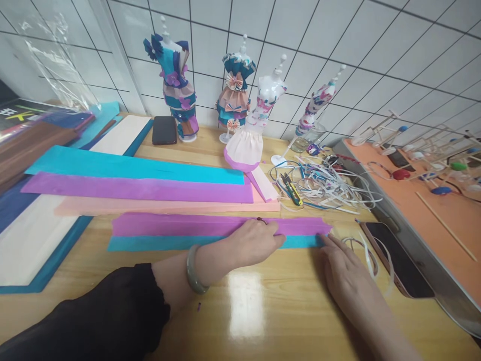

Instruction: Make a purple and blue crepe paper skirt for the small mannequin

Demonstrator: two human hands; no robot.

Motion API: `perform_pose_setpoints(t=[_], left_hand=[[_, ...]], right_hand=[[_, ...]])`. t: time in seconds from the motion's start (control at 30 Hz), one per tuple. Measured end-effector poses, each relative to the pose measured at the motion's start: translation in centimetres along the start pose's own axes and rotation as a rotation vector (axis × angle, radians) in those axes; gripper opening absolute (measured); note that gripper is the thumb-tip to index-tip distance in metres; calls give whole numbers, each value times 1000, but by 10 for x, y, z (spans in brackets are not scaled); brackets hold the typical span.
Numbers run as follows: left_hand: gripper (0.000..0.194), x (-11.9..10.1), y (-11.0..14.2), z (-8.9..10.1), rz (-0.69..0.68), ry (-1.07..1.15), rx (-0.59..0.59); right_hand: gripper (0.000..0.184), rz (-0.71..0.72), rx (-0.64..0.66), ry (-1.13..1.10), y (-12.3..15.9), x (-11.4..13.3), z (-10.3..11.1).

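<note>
A purple crepe paper strip (180,225) lies along a blue paper strip (150,243) on the wooden table (285,321), with the blue edge showing below the purple. My left hand (250,243), wearing a bracelet (196,271), rests across both strips with its fingers loosely bent and pressing down. At the right end, the fingertips of my right hand (347,276) lie against the strips' lower corner, fingers stretched out. Behind them lie another turquoise strip (150,164), a purple strip (139,187) and a pale pink strip (169,206).
Several small dress forms stand at the wall, one in a pink skirt (246,148). To their right are yellow-black snips (291,189) and tangled cords (330,185). A phone (398,258) lies right, by an orange tray (432,210). Paper sheets (33,240) are at left.
</note>
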State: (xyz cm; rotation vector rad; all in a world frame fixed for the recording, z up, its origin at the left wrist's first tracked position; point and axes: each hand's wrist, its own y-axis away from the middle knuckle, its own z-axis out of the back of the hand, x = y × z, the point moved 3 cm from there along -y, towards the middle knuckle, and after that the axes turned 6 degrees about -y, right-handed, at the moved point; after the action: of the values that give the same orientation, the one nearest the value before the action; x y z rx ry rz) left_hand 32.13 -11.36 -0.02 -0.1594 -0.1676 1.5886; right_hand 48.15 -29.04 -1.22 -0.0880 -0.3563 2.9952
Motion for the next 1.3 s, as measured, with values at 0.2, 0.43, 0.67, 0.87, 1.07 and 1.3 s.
perform_pose_setpoints(t=[0.2,0.43,0.67,0.87,1.07,1.3], left_hand=[[21,-1,0,1,1,-15,6],[20,-2,1,-1,-18,-41,-5],[22,-4,2,2,-33,-40,-25],[19,-5,1,1,-25,-25,-6],[18,-1,2,4,-32,-7,-3],[14,6,3,17,-62,27,51]], right_hand=[[23,-59,23,42,0,0,1],[21,-12,6,22,-3,5,0],[22,-99,-27,73,0,-2,-4],[21,8,30,-58,-1,-1,-10],[22,-2,89,-118,1,1,-15],[25,-55,60,-213,-10,27,-1]])
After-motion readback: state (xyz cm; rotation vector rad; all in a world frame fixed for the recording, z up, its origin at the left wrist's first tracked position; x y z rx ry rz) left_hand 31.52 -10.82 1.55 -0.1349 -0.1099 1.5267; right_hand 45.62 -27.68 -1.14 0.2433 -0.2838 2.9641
